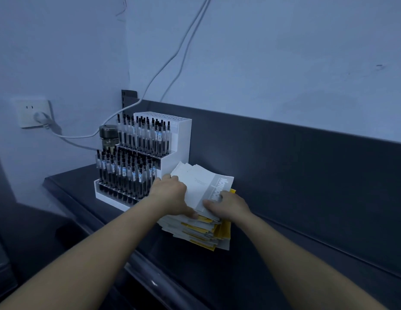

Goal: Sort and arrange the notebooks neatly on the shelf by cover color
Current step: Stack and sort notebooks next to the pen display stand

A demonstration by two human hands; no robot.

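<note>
Two grips on one stack of notebooks (201,231), which sits on the dark shelf (273,253) just right of the white pen rack (180,135). Left grip (170,195) clasps the rack-side edge of the upper white-cover bunch; right grip (228,206) pinches the side away from the rack, thumb on top. Top cover (208,186) reads "Notebook" in white on a grey band, smaller print on it illegible; stack is fanned and uneven, white covers up top, yellow ones mixed in lower down.
</note>
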